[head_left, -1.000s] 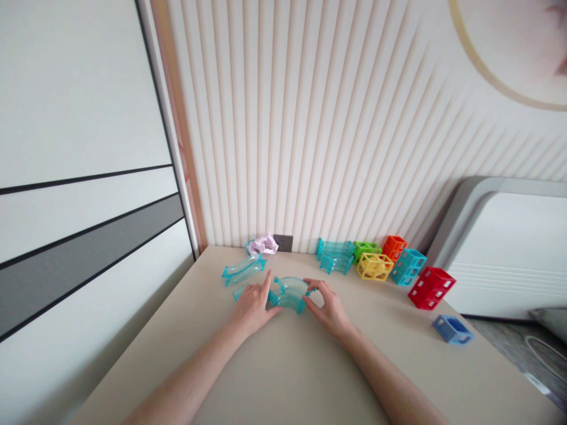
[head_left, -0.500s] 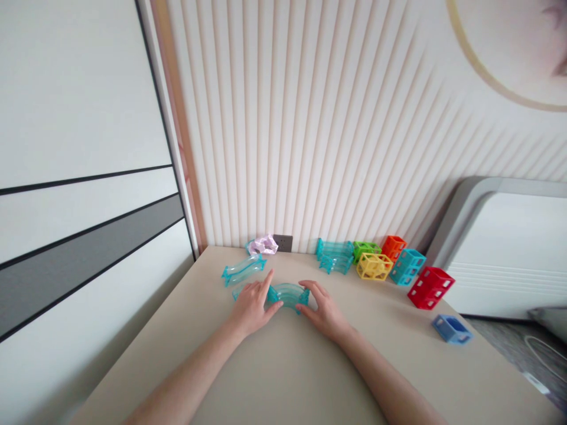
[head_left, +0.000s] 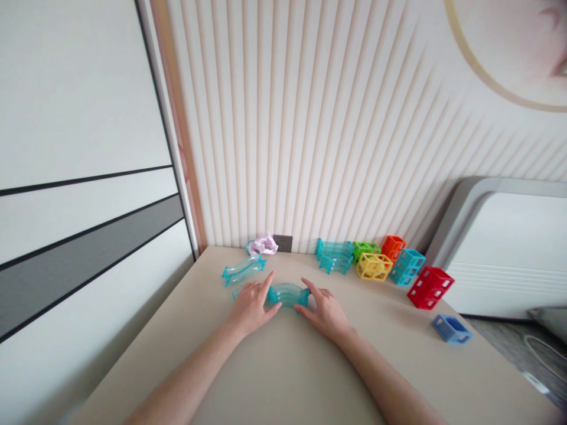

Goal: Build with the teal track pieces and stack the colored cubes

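Track point(head_left: 287, 294) between opposing fingers point(head_left: 267, 284)

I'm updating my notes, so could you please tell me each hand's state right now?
Left hand: open, around the left end of the curved track; grip unclear.
Right hand: open, around its right end; grip unclear.

- Teal piece point(head_left: 235, 294): was mostly hidden behind the left hand point(head_left: 250, 304).
- Curved teal track point(head_left: 287, 294): ends were partly obscured at the left hand and right hand point(head_left: 325, 310); grip was unclear.
- Wall socket point(head_left: 285, 242): was partly covered by a lilac wad point(head_left: 263, 243).
- Green block point(head_left: 364, 247): was partly masked by the yellow block point(head_left: 374, 267).
- Gold ring point(head_left: 469, 52): was cut by top and right edges.
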Available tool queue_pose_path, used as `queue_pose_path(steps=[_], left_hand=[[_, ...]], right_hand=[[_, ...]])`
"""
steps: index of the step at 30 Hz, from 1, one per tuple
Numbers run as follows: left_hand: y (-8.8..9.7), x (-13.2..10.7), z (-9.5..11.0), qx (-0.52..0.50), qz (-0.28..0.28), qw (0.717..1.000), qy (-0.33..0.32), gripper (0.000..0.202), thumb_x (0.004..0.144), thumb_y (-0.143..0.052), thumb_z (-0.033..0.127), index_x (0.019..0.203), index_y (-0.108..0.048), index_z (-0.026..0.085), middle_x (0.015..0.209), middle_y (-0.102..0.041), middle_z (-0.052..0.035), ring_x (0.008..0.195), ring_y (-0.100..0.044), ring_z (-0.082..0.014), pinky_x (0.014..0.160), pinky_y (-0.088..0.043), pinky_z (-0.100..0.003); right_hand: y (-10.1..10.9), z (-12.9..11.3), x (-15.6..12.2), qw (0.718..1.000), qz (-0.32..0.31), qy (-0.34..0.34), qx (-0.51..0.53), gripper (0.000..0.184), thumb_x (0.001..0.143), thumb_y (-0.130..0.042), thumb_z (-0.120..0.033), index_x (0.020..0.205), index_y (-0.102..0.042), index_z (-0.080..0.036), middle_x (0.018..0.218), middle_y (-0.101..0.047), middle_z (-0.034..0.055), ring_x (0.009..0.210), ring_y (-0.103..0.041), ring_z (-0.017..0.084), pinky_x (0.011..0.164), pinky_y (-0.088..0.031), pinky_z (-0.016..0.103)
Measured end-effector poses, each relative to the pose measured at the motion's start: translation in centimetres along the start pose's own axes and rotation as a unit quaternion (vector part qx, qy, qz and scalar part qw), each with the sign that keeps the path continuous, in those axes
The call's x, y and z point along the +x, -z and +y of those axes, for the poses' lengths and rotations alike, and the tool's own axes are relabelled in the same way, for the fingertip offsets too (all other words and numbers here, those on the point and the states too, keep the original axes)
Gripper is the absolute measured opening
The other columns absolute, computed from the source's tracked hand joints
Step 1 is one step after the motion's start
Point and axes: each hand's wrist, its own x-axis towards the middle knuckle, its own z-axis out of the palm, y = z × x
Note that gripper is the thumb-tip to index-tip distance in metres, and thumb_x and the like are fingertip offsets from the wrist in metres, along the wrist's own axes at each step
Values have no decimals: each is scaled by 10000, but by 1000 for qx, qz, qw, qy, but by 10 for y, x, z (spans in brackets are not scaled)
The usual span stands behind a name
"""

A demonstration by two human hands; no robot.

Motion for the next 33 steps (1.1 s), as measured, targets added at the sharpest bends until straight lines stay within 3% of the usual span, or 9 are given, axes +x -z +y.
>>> queue_pose_path(steps=[7, 14, 18, 21, 25, 28, 33], left_hand=[[-3, 0, 1, 22, -3, 1000, 11, 765, 881, -601, 429, 1534, -271, 204, 957, -735, -82, 892, -688, -291, 863, -525, -430], [-7, 0, 3, 32, -3, 999, 26, 697, 923, -546, 454, 1520, -313, 179, 967, -737, -111, 894, -689, -300, 843, -531, -437], [-7, 1, 3, 48, -4, 998, 29, 668, 923, -548, 440, 1500, -347, 171, 993, -744, -121, 905, -693, -296, 842, -535, -427], [-7, 1, 4, 56, -10, 998, 19, 575, 918, -559, 432, 1423, -459, 175, 1000, -743, -121, 907, -693, -297, 843, -540, -428], [-4, 1, 5, 52, -29, 998, 3, 351, 933, -550, 417, 1188, -637, 191, 995, -739, -114, 936, -688, -292, 856, -537, -426], [-2, 2, 5, 44, -36, 998, 1, 293, 943, -543, 412, 1095, -668, 195, 995, -739, -108, 952, -683, -287, 863, -530, -424], [-1, 1, 5, 30, -49, 998, 1, 337, 920, -575, 430, 1135, -655, 184, 1009, -742, -115, 970, -678, -306, 880, -515, -459]], right_hand=[[-3, 2, 1, 1000, 15, -15, 7, 592, 878, -636, -440, 1415, -488, -239, 1096, -742, 69, 1061, -675, 271, 971, -504, 415], [-5, 7, 2, 1000, 9, -29, 5, 638, 853, -677, -459, 1417, -484, -234, 1144, -738, 85, 1086, -679, 278, 987, -494, 425], [-8, 8, 4, 998, -1, -51, 33, 508, 875, -650, -458, 1323, -573, -233, 1147, -743, 91, 1085, -685, 276, 989, -491, 424], [-11, 9, 5, 996, 2, -60, 61, 408, 890, -628, -441, 1244, -623, -238, 1118, -748, 85, 1063, -691, 259, 969, -500, 397], [-12, 8, 5, 997, 2, -49, 61, 370, 900, -616, -431, 1205, -643, -222, 1114, -737, 93, 1050, -680, 247, 959, -494, 379], [-9, 5, 4, 998, -11, -38, 44, 340, 919, -592, -427, 1179, -662, -219, 1111, -734, 96, 1050, -670, 248, 958, -485, 373], [-5, 4, 3, 999, -23, -17, 28, 344, 913, -605, -448, 1168, -676, -227, 1118, -731, 93, 1073, -656, 256, 969, -471, 376]])
